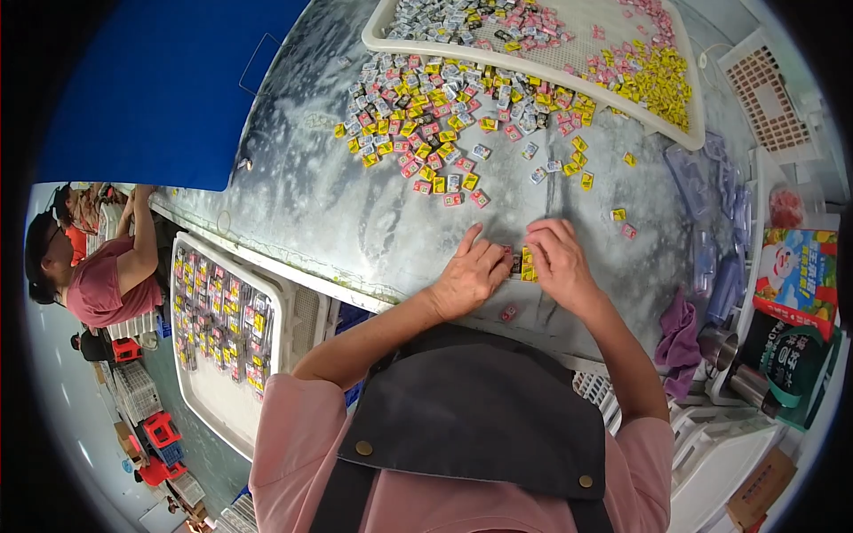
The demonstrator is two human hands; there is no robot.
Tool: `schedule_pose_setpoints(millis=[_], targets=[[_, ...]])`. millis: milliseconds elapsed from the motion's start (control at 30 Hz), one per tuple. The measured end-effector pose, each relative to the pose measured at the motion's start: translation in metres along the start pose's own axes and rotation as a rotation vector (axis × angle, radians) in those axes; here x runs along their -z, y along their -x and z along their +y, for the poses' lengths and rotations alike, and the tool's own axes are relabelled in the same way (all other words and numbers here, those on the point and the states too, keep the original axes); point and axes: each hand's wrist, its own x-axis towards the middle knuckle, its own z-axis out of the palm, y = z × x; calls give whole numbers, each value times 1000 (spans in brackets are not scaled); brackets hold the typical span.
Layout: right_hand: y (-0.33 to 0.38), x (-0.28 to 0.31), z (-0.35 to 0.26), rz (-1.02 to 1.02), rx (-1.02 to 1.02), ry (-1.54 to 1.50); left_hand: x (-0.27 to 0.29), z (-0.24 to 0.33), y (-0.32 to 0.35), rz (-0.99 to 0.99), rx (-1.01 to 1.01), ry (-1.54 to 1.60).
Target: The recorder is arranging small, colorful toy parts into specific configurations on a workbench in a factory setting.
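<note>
My left hand [473, 271] rests at the near part of the grey table [320, 222], its index finger raised and its other fingers curled against a small pink block [509, 251]. Right beside it, my right hand [560, 264] has its fingers bunched together against a small yellow block [529, 265]. Dark pieces show in the narrow gap between the hands, partly covered by fingers. One loose pink block [508, 313] lies closer to my body. A wide heap of small yellow, pink, white and black blocks [435, 115] spreads beyond my hands.
A white tray [533, 60] of sorted blocks stands at the far side. To the left, another white tray [218, 391] holds rows of clear packs. Clear plastic pieces [702, 258], a purple cloth [677, 342] and a metal cup [718, 346] lie right. A co-worker [115, 275] is at far left.
</note>
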Motion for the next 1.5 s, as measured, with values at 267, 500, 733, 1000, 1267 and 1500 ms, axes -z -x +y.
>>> schedule_pose_setpoints(millis=[267,500,733,1000,1267,1500], targets=[[56,-3,-40,-203,90,110,2,-2,1,-50,76,98],[80,-12,-47,-260,47,128,9,16,-12,-1,165,114],[86,-10,-49,-207,-42,122,9,27,-30,-82,286,113],[69,-5,-46,-7,-212,-11,4,17,-34,-111,259,55],[51,-24,-39,74,-194,38,15,16,-9,-34,280,124],[43,-36,-44,10,-130,297,10,9,3,-36,284,135]])
